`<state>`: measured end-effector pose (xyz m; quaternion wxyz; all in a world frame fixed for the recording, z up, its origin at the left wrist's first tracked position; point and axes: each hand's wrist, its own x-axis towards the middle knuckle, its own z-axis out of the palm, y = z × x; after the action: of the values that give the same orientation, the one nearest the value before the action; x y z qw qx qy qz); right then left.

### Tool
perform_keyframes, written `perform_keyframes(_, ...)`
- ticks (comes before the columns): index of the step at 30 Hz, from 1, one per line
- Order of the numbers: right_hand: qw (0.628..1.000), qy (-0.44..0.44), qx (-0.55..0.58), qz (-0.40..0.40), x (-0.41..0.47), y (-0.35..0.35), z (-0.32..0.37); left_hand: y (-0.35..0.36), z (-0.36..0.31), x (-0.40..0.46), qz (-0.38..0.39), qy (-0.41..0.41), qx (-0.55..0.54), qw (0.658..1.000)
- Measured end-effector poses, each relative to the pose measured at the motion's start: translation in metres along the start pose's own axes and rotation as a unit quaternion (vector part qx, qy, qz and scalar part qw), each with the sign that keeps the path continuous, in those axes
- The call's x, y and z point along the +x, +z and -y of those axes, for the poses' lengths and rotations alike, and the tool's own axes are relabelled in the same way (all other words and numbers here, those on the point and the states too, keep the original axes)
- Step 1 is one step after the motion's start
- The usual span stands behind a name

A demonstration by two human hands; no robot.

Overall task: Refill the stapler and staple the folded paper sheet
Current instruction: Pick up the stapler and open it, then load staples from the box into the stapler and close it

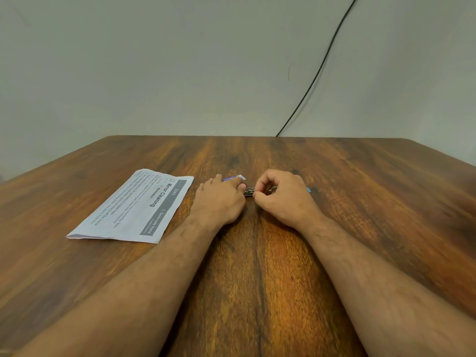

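Both forearms on wooden table [334, 176], left hand [221, 199] curled over stapler [248, 192], right hand [283, 197] pinching its metal end, folded paper sheet [134, 207] left

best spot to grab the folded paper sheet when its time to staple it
Take the folded paper sheet at its near right corner, coming from the right with the left hand. It lies flat on the table, and that corner sits closest to both hands and the stapler.

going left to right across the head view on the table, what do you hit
folded paper sheet → left hand → metal stapler part between the hands → right hand → small blue bit past the right hand
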<state>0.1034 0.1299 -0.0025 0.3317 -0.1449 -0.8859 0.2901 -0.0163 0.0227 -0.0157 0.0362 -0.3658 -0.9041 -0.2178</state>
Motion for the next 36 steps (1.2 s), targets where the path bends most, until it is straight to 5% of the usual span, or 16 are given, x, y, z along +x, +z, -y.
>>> perform_keyframes(17,0.991,-0.020,-0.061,0.119,0.003,0.001,0.000,-0.012,0.001,-0.006,-0.159,-0.007,-0.163,0.974)
perform_keyframes(25,0.995,0.005,-0.011,0.096,0.002,-0.002,0.000,-0.018,0.000,-0.010,-0.209,-0.006,-0.228,0.951)
perform_keyframes(30,0.984,0.078,0.161,0.015,0.002,-0.004,-0.002,-0.020,0.003,-0.012,-0.177,0.076,-0.402,0.895)
perform_keyframes(36,0.965,0.164,0.201,-0.033,0.013,-0.005,-0.012,-0.022,0.007,-0.016,-0.060,0.102,-0.485,0.866)
